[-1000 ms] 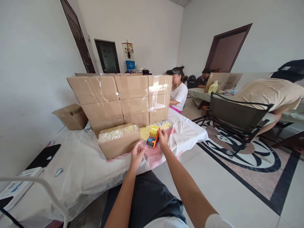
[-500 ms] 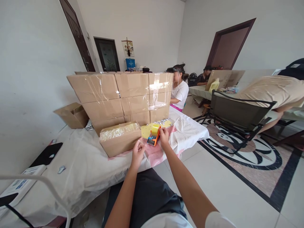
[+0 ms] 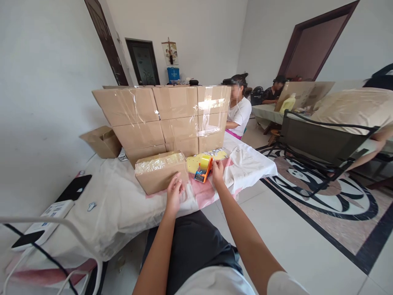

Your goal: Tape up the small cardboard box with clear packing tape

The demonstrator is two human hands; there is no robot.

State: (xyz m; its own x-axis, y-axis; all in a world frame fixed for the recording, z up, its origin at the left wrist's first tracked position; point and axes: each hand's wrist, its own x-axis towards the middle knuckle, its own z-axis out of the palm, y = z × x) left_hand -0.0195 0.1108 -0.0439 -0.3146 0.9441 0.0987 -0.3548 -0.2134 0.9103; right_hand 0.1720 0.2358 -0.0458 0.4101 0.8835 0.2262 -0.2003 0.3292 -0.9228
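A small cardboard box [image 3: 159, 174] with a taped, shiny top lies on the cloth-covered table [image 3: 123, 205] in front of me. My left hand [image 3: 174, 191] rests against the box's near right corner, fingers loosely curled. My right hand [image 3: 217, 172] touches an orange tape dispenser [image 3: 204, 169] holding a yellow roll, which sits on the cloth just right of the box. Behind both stands a stacked wall of taped cardboard boxes [image 3: 166, 116].
An open carton [image 3: 102, 141] sits at the far left by the wall. A black phone [image 3: 73, 187] and a white device [image 3: 46, 219] with cables lie near left. A folding chair [image 3: 319, 143] stands right. Two people sit beyond; another bends over a table at right.
My left hand has moved forward from above the cloth onto the box's near corner. My right hand stays at the tape dispenser. The view has shifted slightly.
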